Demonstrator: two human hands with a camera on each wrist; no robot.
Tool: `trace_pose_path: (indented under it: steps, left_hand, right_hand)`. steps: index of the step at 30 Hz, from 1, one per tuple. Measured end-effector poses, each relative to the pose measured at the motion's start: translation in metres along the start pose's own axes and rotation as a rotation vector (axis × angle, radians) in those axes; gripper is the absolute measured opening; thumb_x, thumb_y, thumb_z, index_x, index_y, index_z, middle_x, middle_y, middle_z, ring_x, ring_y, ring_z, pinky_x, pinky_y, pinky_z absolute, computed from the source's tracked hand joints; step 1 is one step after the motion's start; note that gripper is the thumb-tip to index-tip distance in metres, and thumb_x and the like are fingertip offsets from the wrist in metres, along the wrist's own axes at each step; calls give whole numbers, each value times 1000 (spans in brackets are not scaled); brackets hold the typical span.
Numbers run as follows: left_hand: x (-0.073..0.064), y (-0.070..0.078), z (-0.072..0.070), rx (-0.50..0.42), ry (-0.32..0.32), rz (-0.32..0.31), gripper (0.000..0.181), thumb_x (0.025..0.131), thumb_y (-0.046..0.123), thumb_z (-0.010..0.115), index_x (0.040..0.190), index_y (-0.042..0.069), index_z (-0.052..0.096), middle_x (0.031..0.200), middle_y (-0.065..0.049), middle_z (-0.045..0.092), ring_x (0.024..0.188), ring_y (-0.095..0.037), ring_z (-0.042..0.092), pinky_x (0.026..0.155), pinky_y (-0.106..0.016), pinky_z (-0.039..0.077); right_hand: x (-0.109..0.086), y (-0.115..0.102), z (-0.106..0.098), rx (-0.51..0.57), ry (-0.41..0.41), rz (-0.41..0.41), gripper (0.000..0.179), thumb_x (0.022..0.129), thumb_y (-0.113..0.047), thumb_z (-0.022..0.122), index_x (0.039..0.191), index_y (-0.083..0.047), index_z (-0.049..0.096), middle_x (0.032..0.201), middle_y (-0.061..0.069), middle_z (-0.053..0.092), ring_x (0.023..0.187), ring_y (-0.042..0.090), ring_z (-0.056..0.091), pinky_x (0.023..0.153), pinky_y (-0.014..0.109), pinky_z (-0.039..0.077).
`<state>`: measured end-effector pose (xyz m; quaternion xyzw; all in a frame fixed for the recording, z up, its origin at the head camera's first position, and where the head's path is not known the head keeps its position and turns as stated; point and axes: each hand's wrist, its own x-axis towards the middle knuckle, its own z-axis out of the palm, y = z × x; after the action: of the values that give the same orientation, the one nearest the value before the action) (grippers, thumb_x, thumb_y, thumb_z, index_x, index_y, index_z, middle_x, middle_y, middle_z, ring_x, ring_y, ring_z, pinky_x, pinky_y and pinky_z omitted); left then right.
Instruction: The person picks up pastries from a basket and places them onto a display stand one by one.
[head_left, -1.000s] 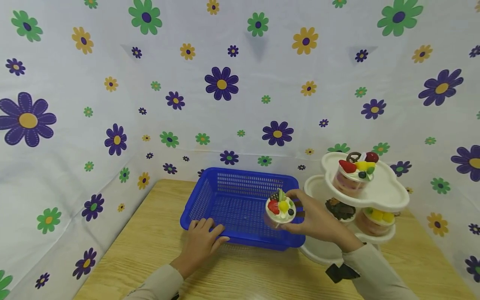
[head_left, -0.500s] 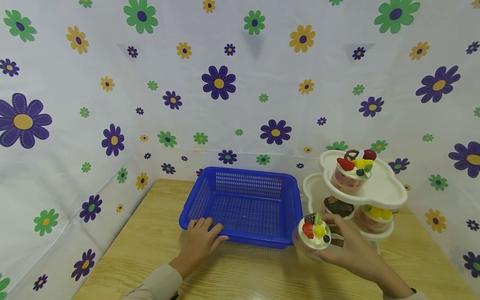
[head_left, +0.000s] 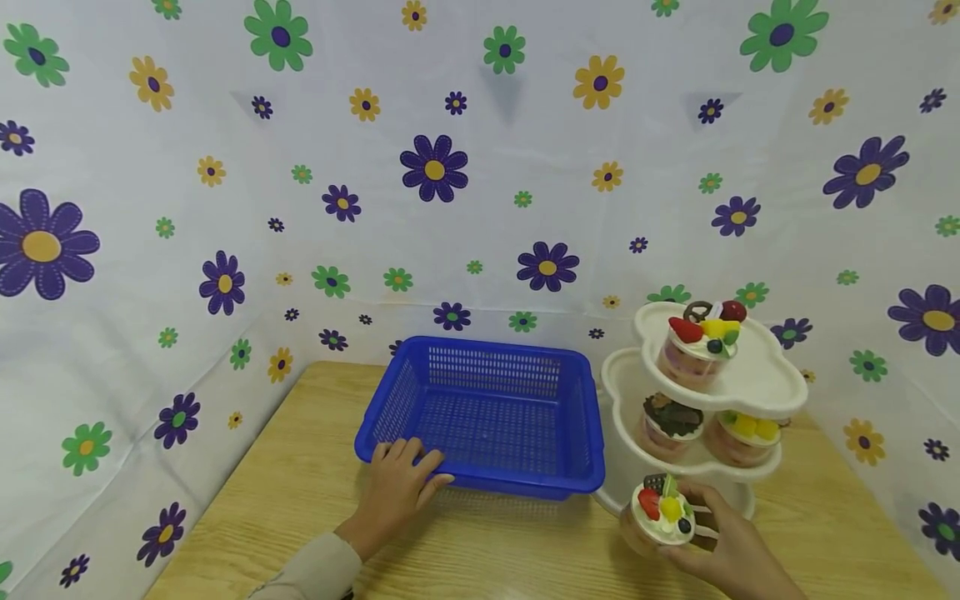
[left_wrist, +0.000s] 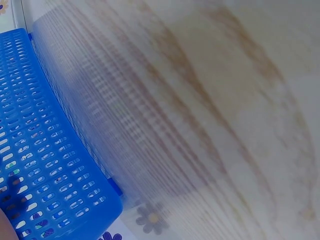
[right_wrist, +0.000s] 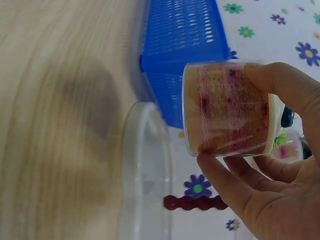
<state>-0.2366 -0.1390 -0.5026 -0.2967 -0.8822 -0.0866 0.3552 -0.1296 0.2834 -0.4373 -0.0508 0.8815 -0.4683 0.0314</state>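
Note:
My left hand [head_left: 397,483] grips the front rim of a blue plastic basket [head_left: 517,481], its fingers over the edge; the basket's slotted wall [left_wrist: 37,135] fills the left of the left wrist view. My right hand [head_left: 731,550] holds a clear dessert cup [head_left: 654,533] near the bottom tier of a white tiered stand [head_left: 772,379]. Cream, strawberry, yellow fruit and a blueberry top this cup. In the right wrist view, pink and tan layers show through the cup [right_wrist: 230,110], pinched between thumb and fingers, above the table.
A fruit-topped cup [head_left: 693,358] stands on the upper tier. On the middle tier are a dark-topped cup [head_left: 671,429] and a yellow-topped cup [head_left: 742,442]. The wooden table [head_left: 480,558] is bounded by a flower-printed cloth [head_left: 337,125].
My right hand has carried the dessert cup from over the basket's right side rightward and toward me, to the stand's lower front. My left hand stays on the rim.

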Motion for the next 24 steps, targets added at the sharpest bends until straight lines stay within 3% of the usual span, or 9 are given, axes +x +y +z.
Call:
trace_pose_path:
  steps: [4,10,19,24]
  left_hand:
    - [0,-1,1,5,19,5,50,98,58,27,95,21,61,82,0,53,75,-20,51,72,-41,39]
    - [1,0,1,-4,40,13,51,98,57,27,94,20,62,81,-1,53,75,-21,51,71,-42,39]
    - [1,0,1,2,41,14,51,98,57,26,94,20,61,81,-1,54,74,-21,51,70,-42,39]
    - [0,0,3,2,45,16,51,98,57,26,93,20,61,81,-1,54,74,-21,52,70,-41,40]
  right_hand:
    - [3,13,3,-29,28,59,74,76,-15,81,130,10,36,128,28,45,109,45,56,78,35,55]
    - [6,24,9,-47,68,40,73,73,-11,83,127,10,40,124,27,48,104,41,59,77,33,55]
    - [17,29,12,-49,60,92,76,75,-19,82,130,11,38,128,29,47,106,40,59,80,33,54]
    - [24,32,14,-54,89,75,78,75,-21,83,131,11,38,124,29,50,105,38,60,79,34,54]
